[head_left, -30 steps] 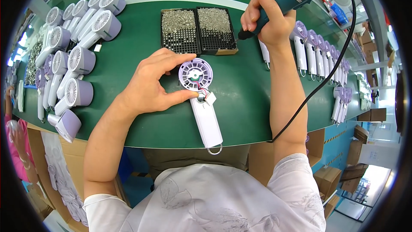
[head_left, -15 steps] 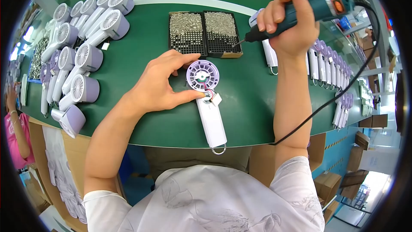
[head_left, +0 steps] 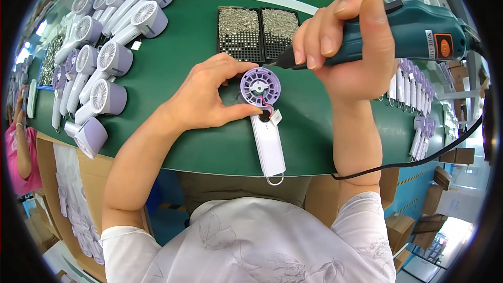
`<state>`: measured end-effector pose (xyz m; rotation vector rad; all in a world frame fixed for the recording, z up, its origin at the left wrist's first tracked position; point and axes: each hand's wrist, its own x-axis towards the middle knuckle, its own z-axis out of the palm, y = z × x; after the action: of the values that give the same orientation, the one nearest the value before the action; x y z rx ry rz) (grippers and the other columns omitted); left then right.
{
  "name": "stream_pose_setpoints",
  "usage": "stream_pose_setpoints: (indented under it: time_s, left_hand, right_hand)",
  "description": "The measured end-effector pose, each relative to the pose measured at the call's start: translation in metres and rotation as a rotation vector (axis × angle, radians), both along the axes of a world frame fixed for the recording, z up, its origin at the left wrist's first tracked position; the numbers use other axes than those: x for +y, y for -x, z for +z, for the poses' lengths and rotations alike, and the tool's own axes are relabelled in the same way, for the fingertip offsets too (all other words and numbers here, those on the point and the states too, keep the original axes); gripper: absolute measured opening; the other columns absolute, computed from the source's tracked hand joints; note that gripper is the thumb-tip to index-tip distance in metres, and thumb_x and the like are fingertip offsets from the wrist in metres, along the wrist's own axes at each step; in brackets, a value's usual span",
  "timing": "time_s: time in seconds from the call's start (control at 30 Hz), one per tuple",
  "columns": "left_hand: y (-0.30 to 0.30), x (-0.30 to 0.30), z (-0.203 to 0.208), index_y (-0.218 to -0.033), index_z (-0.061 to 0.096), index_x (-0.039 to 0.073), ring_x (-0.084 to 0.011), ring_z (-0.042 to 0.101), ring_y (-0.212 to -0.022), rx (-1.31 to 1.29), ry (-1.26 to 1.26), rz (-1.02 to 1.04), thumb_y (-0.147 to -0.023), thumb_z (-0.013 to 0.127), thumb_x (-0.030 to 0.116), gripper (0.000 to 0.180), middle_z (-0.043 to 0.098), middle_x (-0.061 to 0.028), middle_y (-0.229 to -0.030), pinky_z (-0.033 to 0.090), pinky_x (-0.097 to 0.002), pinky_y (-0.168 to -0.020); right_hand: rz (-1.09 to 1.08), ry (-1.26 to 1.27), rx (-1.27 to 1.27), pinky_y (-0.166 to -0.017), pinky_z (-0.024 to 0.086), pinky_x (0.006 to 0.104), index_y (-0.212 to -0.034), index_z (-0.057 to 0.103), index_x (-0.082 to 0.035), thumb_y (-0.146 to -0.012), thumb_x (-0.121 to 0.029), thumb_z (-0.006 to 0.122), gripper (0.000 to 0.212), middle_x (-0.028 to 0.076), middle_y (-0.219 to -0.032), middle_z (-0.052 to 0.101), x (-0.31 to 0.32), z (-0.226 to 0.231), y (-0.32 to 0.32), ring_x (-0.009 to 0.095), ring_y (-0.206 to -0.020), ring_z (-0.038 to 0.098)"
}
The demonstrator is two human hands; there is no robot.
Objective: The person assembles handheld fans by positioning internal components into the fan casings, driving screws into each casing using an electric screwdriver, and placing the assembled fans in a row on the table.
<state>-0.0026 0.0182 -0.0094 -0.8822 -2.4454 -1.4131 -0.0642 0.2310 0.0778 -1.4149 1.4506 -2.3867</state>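
Purple fan head (head_left: 270, 96) is pinched by left hand (head_left: 208, 94), apparently for steadiness; teal power screwdriver (head_left: 414, 31) is gripped in right hand (head_left: 359, 65), bit (head_left: 270, 64) angled near rim; hands apart.

We have a white-and-lilac plastic handheld fan (head_left: 268, 136) lying on the green worktop (head_left: 309, 149), round spoked head upward; our teal-and-black electric screwdriver (head_left: 411, 31) points left, tip near that head.

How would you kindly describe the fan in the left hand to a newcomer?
On the green table, look just in front of the black trays, where the left hand is. The fan it holds shows red wiring, unlike the white-grilled fans at far left.
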Motion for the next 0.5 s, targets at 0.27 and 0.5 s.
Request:
stream_pose_setpoints:
  time_s: [0.27,0.5]
  left_hand:
    - [0.001,-0.002,-0.003,-0.119,0.067,-0.002,-0.0225,0.059,-0.083,0.033,0.004,-0.016,-0.068,0.091,0.025,0.063,0.069,-0.0113,-0.097,0.049,-0.0325,-0.070]
    - [0.002,-0.001,-0.002,-0.118,0.067,-0.003,-0.0233,0.059,-0.082,0.047,0.004,-0.025,-0.067,0.092,0.024,0.062,0.069,-0.0120,-0.096,0.049,-0.0329,-0.069]
  right_hand:
    - [-0.003,-0.008,-0.022,-0.048,0.047,0.0366,-0.103,0.056,-0.003,-0.108,-0.027,0.036,0.032,0.006,-0.065,0.053,-0.007,-0.006,-0.004,0.019,-0.046,0.049]
    - [-0.192,0.022,-0.056,-0.044,0.047,0.0325,-0.093,0.060,0.002,-0.099,-0.011,0.054,0.016,0.007,-0.059,0.056,-0.024,-0.011,-0.015,0.016,-0.044,0.053]
